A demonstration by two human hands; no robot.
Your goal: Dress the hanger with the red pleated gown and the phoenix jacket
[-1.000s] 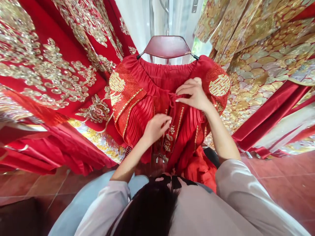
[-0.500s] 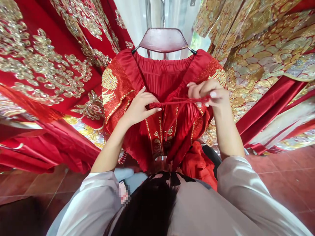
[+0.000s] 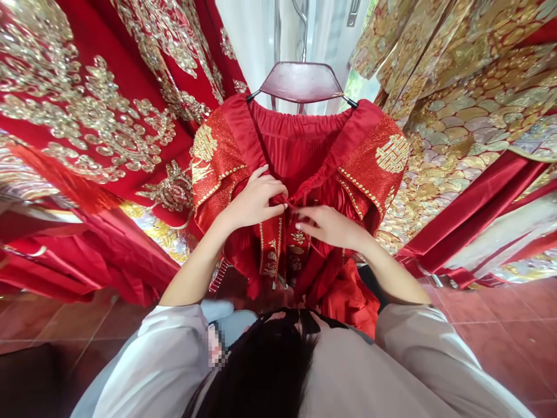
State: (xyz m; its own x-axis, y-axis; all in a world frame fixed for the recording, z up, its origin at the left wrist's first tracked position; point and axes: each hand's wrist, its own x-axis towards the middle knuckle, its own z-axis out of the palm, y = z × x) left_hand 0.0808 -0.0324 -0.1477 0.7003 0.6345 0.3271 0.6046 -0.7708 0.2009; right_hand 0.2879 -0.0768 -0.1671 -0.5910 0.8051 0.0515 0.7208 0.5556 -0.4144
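Note:
A red garment [image 3: 304,142] with a gathered neckline, gold embroidery and gold beaded edging hangs in front of me on a hanger [image 3: 303,82]. My left hand [image 3: 260,198] lies across its left front, thumb and fingers pinched on a thin red cord [image 3: 292,205] at the bottom of the neck opening. Just right of it, my right hand [image 3: 327,225] has its fingers bent around the same cord, its tips close to the left fingertips. Part of the cord is hidden by my fingers, and a loose length drops below the right hand.
Red cloth with silvery beadwork [image 3: 108,110] hangs at the left. Gold scale-patterned garments [image 3: 456,110] hang at the right. Behind the hanger are a metal hook rod [image 3: 304,35] and pale curtain. Orange-red fabric [image 3: 351,299] lies low by my lap, above a red tiled floor [image 3: 500,319].
My right hand has moved left and down from the right shoulder side to beside my left hand. The cord, earlier stretched straight between both hands, is now drawn in at the neckline.

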